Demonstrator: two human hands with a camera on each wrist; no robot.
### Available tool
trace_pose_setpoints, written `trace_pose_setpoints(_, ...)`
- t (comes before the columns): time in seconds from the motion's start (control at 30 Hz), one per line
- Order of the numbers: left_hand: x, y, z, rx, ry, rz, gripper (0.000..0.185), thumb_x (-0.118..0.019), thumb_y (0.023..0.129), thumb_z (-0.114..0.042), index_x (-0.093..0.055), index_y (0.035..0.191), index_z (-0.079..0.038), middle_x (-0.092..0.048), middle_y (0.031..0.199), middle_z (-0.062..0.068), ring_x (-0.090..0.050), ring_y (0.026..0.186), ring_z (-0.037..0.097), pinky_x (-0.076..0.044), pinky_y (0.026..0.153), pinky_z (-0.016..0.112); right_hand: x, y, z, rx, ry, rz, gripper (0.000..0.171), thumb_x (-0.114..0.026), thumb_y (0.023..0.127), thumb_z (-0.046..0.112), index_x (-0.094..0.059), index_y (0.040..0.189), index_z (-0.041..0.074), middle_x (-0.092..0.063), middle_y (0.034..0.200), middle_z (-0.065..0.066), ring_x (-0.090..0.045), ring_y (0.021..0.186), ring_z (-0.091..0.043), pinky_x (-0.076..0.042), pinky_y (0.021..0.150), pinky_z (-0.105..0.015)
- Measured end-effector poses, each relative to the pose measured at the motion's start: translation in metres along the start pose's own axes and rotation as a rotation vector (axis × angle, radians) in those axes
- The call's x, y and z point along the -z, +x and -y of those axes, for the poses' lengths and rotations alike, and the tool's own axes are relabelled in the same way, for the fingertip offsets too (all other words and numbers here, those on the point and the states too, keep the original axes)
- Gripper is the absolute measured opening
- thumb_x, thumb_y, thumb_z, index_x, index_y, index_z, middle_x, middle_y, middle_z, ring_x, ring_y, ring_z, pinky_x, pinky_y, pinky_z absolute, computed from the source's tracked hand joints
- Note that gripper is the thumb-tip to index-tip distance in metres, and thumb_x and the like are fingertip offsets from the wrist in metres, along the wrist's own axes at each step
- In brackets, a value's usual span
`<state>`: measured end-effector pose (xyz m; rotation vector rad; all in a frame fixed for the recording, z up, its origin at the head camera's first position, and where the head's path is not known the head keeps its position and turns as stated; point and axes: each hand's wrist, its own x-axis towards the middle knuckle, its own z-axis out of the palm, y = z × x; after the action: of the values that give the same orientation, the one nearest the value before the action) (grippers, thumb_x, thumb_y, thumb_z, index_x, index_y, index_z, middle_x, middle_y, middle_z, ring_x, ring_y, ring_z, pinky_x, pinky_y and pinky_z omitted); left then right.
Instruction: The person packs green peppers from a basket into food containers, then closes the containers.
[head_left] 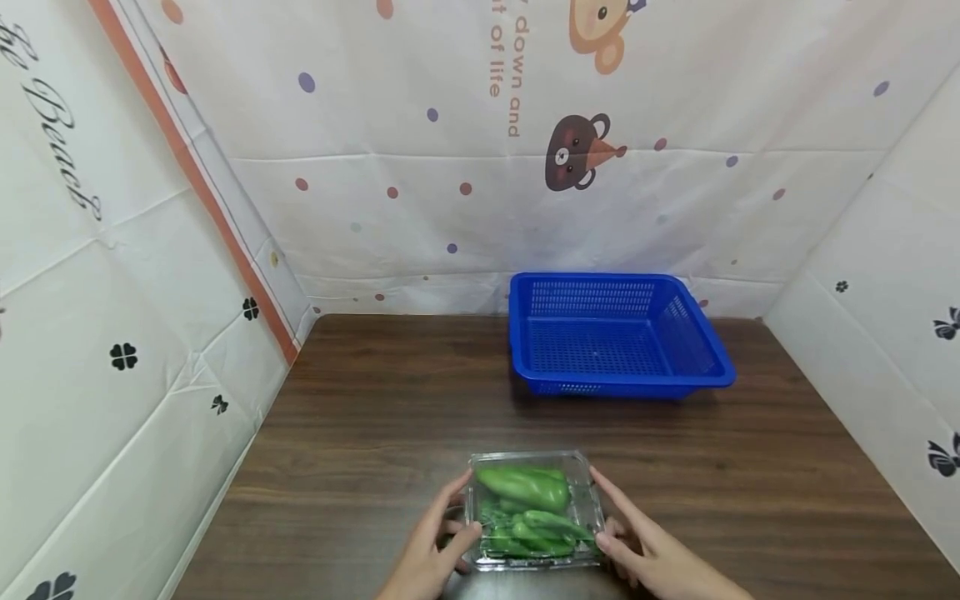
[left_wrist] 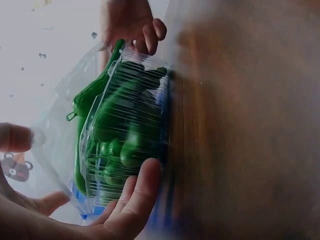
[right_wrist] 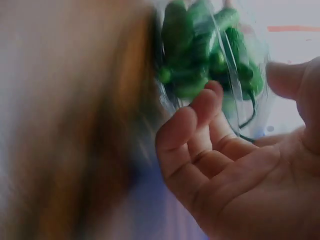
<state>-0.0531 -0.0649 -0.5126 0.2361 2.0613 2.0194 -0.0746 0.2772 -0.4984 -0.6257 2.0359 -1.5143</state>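
Observation:
A clear plastic clamshell box [head_left: 587, 500] sits near the front of the table, in the middle of the head view. Through its lid I see a large green pepper [head_left: 528, 487] at the back and several slender green peppers [head_left: 540, 533] in front. My left hand [head_left: 429, 546] holds the box's left side, thumb on the lid and fingers along the ribbed wall [left_wrist: 102, 172]. On the opposite side my right hand [head_left: 651, 557] grips it, with thumb near the lid edge and bent fingers [right_wrist: 182, 125] against the wall. The box's underside is hidden.
Behind the box, at the back right of the brown wooden table [head_left: 360, 433], stands a blue plastic basket [head_left: 622, 381] with perforated walls. A patterned white cloth [head_left: 375, 225] hangs along the back edge, and similar sheets border the left and right sides.

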Motion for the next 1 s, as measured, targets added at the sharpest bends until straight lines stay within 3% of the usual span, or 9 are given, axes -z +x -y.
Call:
trace_pose_setpoints(0.1, -0.001, -0.002, 0.003, 0.028, -0.039, 0.005, 0.070, -0.061, 0.100, -0.011, -0.030, 0.163, -0.014, -0.040, 0.127, 0.027, -0.061, 0.087, 0.018, -0.063, 0.059, 0.041, -0.005, 0.000, -0.005, 0.020, 0.145, 0.017, 0.077, -0.044, 0.111, 0.009, 0.010, 0.165, 0.015, -0.060, 0.077, -0.015, -0.057, 0.065, -0.003, -0.056, 0.056, -0.028)
trace_pose_setpoints(0.23, -0.004, -0.005, 0.004, 0.052, -0.035, 0.012, 0.080, -0.061, 0.094, -0.006, -0.026, 0.165, -0.019, -0.048, 0.101, 0.014, -0.060, 0.074, 0.015, -0.061, 0.051, 0.037, -0.013, -0.001, -0.007, 0.069, 0.221, -0.017, 0.079, -0.045, 0.109, 0.003, 0.011, 0.164, 0.010, -0.064, 0.082, -0.034, -0.066, 0.067, -0.008, -0.060, 0.057, -0.033)
trace_pose_setpoints(0.43, -0.008, -0.008, 0.007, 0.090, -0.066, 0.005, 0.081, -0.057, 0.092, -0.002, -0.027, 0.165, -0.023, -0.062, 0.069, 0.008, -0.066, 0.059, 0.016, -0.055, 0.045, 0.027, -0.022, -0.003, -0.006, 0.017, 0.340, -0.064, 0.089, -0.053, 0.106, 0.004, 0.014, 0.163, 0.015, -0.071, 0.092, -0.031, -0.073, 0.074, -0.019, -0.063, 0.060, -0.035)
trace_pose_setpoints(0.6, -0.012, -0.007, 0.010, 0.110, -0.153, -0.014, 0.084, -0.054, 0.089, 0.003, -0.028, 0.165, -0.023, -0.067, 0.064, 0.013, -0.069, 0.056, 0.019, -0.056, 0.046, 0.026, -0.031, -0.004, -0.006, -0.020, 0.371, -0.115, 0.093, -0.057, 0.104, 0.006, 0.014, 0.164, 0.018, -0.072, 0.096, -0.030, -0.072, 0.075, -0.017, -0.062, 0.063, -0.031)
trace_pose_setpoints(1.0, -0.013, -0.007, 0.018, 0.113, -0.262, -0.007, 0.089, -0.055, 0.087, 0.007, -0.022, 0.166, -0.017, -0.070, 0.070, 0.020, -0.068, 0.055, 0.016, -0.059, 0.051, 0.027, -0.047, -0.002, -0.015, 0.060, 0.455, -0.201, 0.093, -0.055, 0.102, -0.003, 0.010, 0.164, 0.018, -0.071, 0.092, -0.021, -0.068, 0.070, -0.010, -0.058, 0.062, -0.021)
